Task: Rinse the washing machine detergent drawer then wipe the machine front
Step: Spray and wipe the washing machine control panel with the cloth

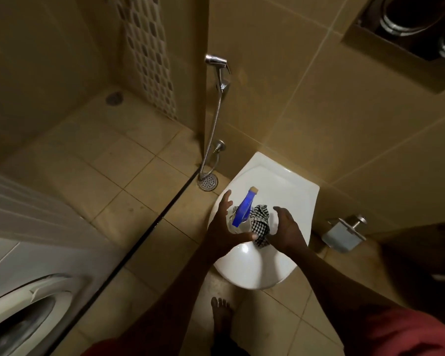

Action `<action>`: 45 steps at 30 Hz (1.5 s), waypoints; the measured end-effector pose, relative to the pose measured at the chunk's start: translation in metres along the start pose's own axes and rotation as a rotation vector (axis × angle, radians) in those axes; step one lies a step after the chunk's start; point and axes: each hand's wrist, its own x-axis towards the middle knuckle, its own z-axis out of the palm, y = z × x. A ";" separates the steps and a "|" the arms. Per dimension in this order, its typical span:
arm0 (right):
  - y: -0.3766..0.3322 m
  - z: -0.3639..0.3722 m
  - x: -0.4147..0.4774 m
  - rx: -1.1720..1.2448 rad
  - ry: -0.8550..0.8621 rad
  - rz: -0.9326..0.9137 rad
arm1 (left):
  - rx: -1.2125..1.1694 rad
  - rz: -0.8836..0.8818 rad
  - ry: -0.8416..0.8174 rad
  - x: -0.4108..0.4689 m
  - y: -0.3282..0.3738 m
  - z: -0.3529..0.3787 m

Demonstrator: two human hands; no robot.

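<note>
A spray bottle (244, 210) with a blue trigger stands on the closed white toilet lid (280, 186), with a checked cloth (261, 222) bunched against its right side. The left hand (222, 226) is spread open just left of the bottle, thumb reaching under it; whether it touches is unclear. The right hand (287, 230) hovers open just right of the cloth, fingers loosely bent, gripping nothing. The washing machine (23, 283) stands at the lower left, well apart. A bidet sprayer (217, 63) hangs on the wall above a floor drain (208, 181).
</note>
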 end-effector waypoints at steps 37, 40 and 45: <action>-0.106 0.030 0.004 1.001 -0.414 0.267 | 0.046 0.038 0.651 -0.073 -0.041 -0.051; -0.153 0.039 -0.010 1.163 -0.537 0.207 | 0.039 0.036 0.719 -0.109 -0.036 -0.082; -0.252 0.073 -0.041 0.871 -0.627 0.011 | 0.025 -0.002 0.916 -0.176 -0.052 -0.139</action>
